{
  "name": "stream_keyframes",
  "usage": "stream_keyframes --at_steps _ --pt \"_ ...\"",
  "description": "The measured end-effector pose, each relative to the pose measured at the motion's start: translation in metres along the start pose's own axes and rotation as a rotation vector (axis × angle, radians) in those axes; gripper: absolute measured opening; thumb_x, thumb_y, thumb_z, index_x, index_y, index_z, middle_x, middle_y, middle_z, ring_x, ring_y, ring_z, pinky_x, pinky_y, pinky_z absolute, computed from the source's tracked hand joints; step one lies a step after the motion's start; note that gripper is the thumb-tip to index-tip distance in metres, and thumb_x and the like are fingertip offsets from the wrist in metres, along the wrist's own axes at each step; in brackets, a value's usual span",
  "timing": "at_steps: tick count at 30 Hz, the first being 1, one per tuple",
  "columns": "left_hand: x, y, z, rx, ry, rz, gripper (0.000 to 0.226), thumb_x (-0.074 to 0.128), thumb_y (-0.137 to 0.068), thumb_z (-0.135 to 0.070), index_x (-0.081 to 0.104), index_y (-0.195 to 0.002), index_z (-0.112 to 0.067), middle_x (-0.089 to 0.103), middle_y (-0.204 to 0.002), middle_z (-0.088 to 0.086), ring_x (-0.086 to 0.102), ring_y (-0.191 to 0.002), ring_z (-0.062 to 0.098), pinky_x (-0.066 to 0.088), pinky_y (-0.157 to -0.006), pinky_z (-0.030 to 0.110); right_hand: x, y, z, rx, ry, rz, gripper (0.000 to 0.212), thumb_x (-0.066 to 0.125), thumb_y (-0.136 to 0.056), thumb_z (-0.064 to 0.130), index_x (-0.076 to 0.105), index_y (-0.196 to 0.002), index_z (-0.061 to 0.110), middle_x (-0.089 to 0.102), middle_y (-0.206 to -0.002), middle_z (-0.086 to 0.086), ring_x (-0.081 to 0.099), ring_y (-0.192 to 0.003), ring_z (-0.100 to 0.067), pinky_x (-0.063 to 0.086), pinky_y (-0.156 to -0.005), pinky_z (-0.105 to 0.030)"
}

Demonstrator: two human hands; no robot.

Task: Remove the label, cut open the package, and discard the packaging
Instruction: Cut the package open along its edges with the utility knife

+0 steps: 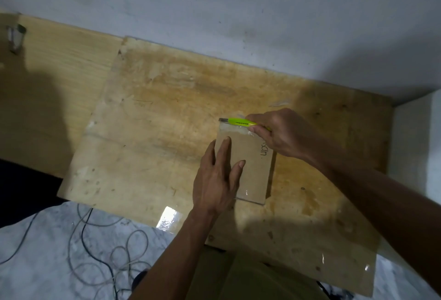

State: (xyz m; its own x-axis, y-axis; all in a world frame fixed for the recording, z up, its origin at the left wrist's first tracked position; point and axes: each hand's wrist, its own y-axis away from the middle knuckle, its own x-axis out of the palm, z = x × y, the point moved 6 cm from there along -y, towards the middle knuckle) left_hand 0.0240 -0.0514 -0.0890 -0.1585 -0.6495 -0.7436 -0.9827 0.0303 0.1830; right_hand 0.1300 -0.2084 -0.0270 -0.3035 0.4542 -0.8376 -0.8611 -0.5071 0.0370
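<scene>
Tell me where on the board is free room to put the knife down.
Bare wooden board lies left of the brown cardboard package, up to the wall. Crowded: the package's far edge, where the right hand holds the yellow-green utility knife.

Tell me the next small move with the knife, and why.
Probably draw the yellow utility knife along the brown package's taped far edge: the right hand holds its blade at that edge's left corner, and the left hand lies flat on the package, bracing it.
</scene>
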Motion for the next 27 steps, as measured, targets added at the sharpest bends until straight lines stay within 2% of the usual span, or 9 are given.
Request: stream_keyframes --at_steps 5,9,16,22,24,27 --pt "0.0009 -0.0002 0.0008 0.013 0.008 -0.003 0.063 0.037 -0.097 -0.062 0.018 -0.152 -0.037 0.035 -0.155 0.01 0.048 -0.131 0.028 0.058 -0.087 0.048 -0.0019 0.001 0.0016 -0.002 0.002 -0.023 0.035 0.056 -0.097 0.03 0.065 -0.126 0.013 0.076 -0.1 -0.013 0.068 -0.077 -0.027 0.048 -0.06 -0.03" --pt "0.0019 -0.0005 0.0019 0.023 0.0 -0.004 0.063 0.038 -0.098 -0.061 0.019 -0.152 -0.035 0.036 -0.154 0.009 0.049 -0.13 0.026 0.059 -0.085 0.048 -0.0034 0.0044 0.0037 -0.02 -0.003 -0.048 0.033 0.058 -0.096 0.028 0.066 -0.123 0.01 0.076 -0.098 -0.015 0.069 -0.074 -0.03 0.056 -0.062 -0.038" --pt "0.0021 -0.0001 0.003 0.019 0.002 -0.004 0.062 0.038 -0.098 -0.061 0.018 -0.151 -0.036 0.034 -0.155 0.01 0.049 -0.131 0.028 0.058 -0.086 0.05 -0.0039 0.0068 0.0059 -0.028 -0.018 -0.053 0.035 0.058 -0.097 0.027 0.065 -0.125 0.008 0.075 -0.1 -0.014 0.069 -0.073 -0.027 0.054 -0.059 -0.034" --pt "0.0028 -0.0008 0.0022 0.022 0.001 -0.006 0.063 0.039 -0.098 -0.06 0.019 -0.152 -0.035 0.035 -0.154 0.009 0.049 -0.13 0.027 0.059 -0.086 0.048 -0.0023 0.0063 0.0043 -0.024 -0.002 -0.051 0.035 0.057 -0.097 0.028 0.065 -0.126 0.01 0.075 -0.1 -0.014 0.068 -0.075 -0.028 0.047 -0.059 -0.029" --pt "0.0034 -0.0013 0.0029 0.025 0.0 -0.003 0.063 0.038 -0.098 -0.061 0.018 -0.152 -0.036 0.036 -0.154 0.009 0.049 -0.129 0.026 0.059 -0.085 0.048 -0.0014 0.0066 0.0032 -0.02 0.011 -0.048 0.036 0.056 -0.097 0.03 0.064 -0.127 0.011 0.075 -0.103 -0.014 0.069 -0.08 -0.03 0.054 -0.063 -0.035" --pt "0.0024 -0.001 0.0027 0.018 0.0 -0.005 0.063 0.038 -0.098 -0.061 0.017 -0.152 -0.036 0.034 -0.154 0.008 0.048 -0.13 0.025 0.058 -0.086 0.047 -0.0017 0.0082 0.0033 -0.031 0.019 -0.043 0.037 0.054 -0.098 0.031 0.063 -0.127 0.012 0.075 -0.104 -0.014 0.07 -0.082 -0.031 0.057 -0.064 -0.041"
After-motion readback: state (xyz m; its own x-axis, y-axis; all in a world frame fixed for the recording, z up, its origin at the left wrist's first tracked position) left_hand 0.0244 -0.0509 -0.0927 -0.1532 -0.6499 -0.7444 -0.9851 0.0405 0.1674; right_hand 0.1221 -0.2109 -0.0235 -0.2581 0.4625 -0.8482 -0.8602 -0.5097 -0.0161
